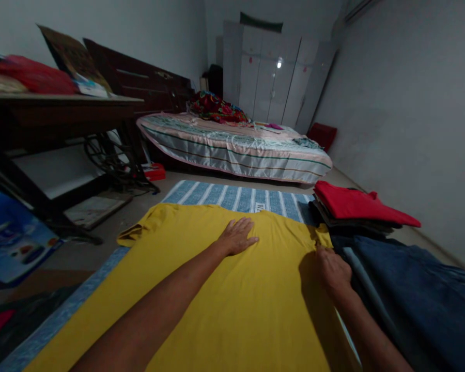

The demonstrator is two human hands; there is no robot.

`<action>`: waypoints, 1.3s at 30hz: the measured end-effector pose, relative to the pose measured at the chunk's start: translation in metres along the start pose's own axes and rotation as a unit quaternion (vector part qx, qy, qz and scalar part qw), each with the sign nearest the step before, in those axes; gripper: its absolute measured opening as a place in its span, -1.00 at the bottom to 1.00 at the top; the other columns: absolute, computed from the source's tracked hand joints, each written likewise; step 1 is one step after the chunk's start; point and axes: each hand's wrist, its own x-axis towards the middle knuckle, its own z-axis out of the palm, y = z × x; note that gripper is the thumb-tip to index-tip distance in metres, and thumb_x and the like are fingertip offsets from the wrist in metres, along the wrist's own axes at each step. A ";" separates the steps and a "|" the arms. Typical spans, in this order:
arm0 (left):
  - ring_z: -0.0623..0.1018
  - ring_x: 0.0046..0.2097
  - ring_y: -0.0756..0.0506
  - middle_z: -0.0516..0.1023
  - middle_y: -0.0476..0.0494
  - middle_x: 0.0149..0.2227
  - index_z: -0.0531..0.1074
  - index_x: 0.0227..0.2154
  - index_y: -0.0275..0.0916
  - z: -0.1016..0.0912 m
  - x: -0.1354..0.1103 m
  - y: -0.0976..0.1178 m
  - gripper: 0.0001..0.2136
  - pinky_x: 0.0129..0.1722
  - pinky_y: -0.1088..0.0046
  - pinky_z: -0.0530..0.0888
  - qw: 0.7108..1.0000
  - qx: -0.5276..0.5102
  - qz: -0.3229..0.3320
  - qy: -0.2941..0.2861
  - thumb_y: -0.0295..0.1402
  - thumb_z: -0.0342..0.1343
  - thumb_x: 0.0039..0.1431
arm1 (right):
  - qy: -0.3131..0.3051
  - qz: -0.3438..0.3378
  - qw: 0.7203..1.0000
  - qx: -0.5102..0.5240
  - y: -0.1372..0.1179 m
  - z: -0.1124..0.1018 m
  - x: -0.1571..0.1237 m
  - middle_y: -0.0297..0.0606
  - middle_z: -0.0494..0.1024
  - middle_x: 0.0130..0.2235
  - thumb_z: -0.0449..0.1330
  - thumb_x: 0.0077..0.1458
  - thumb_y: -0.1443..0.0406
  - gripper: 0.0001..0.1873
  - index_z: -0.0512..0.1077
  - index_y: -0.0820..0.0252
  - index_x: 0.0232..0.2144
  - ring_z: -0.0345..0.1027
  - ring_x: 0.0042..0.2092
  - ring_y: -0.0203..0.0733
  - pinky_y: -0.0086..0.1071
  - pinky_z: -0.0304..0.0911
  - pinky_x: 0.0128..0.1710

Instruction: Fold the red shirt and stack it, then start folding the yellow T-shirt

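A yellow T-shirt [217, 289] lies spread out in front of me on a blue and white striped mat [232, 195]. My left hand [237, 236] rests flat on the shirt's upper middle, below the neck edge, palm down with the fingers stretched out. At the right side of the shirt, my right hand [333, 267] is closed on the fabric near the right sleeve, which is bunched just beyond the fingers. The left sleeve lies at the far left, its opening showing. My right fingertips are partly hidden by the hand itself.
On the right sit a stack of folded clothes topped by a red garment [360, 202] and a pile of blue jeans [422, 294]. A bed [232, 152] stands beyond the mat. To the left are a treadle sewing table [62, 103] and a blue printed box [17, 237].
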 end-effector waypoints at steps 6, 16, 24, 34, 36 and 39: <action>-0.04 0.35 -0.20 -0.02 -0.23 0.35 0.03 0.27 -0.19 0.006 0.002 -0.002 -0.36 0.26 0.07 -0.11 1.000 -0.002 -0.001 0.008 0.07 -0.30 0.25 | -0.041 -0.172 0.984 -0.014 -0.085 0.016 -0.004 -0.12 0.48 -0.08 -0.05 0.22 0.30 -0.70 0.41 0.13 -0.09 0.33 -0.04 -0.11 -0.31 0.17 -0.09; -0.07 0.35 -0.18 -0.05 -0.21 0.35 0.01 0.28 -0.20 0.007 0.004 -0.005 -0.36 0.27 0.07 -0.13 1.000 -0.010 0.003 0.000 0.07 -0.32 0.26 | -0.007 -0.185 0.982 -0.038 -0.019 0.054 -0.003 -0.03 0.40 0.01 -0.11 0.28 0.15 -0.58 0.34 0.27 -0.01 0.19 0.09 -0.01 -0.17 0.06 0.08; -0.12 0.36 -0.16 -0.10 -0.22 0.36 0.04 0.26 -0.22 0.001 -0.030 0.012 -0.42 0.28 0.12 -0.14 1.000 -0.018 0.016 0.010 -0.01 -0.31 0.29 | -0.041 -0.219 0.975 -0.015 -0.047 0.039 -0.043 -0.02 0.23 0.23 -0.07 0.24 0.13 -0.49 0.26 0.22 0.15 0.00 0.26 0.05 -0.08 -0.06 0.19; -0.11 0.36 -0.15 -0.09 -0.23 0.36 0.06 0.26 -0.24 0.001 -0.059 0.026 -0.43 0.28 0.11 -0.12 1.000 -0.019 -0.020 -0.011 -0.04 -0.30 0.30 | -0.015 -0.120 0.990 -0.078 -0.012 0.020 -0.094 0.04 0.29 0.18 -0.08 0.22 0.14 -0.49 0.33 0.32 0.09 0.04 0.25 0.10 -0.06 -0.03 0.18; -0.14 0.37 -0.16 -0.12 -0.25 0.36 0.06 0.26 -0.25 0.002 -0.066 0.034 -0.41 0.29 0.10 -0.14 1.000 -0.013 -0.025 0.005 -0.01 -0.32 0.29 | -0.018 -0.151 0.987 -0.052 -0.020 0.019 -0.107 0.01 0.26 0.21 -0.06 0.21 0.15 -0.48 0.31 0.29 0.12 0.04 0.25 0.07 -0.08 -0.03 0.20; -0.15 0.37 -0.16 -0.13 -0.24 0.37 0.04 0.27 -0.22 0.007 -0.080 0.046 -0.37 0.28 0.07 -0.14 0.999 -0.020 -0.026 -0.013 0.05 -0.34 0.27 | -0.039 -0.173 0.984 -0.029 -0.022 0.019 -0.124 -0.02 0.24 0.23 -0.05 0.21 0.10 -0.46 0.29 0.26 0.14 0.02 0.27 0.05 -0.10 -0.02 0.20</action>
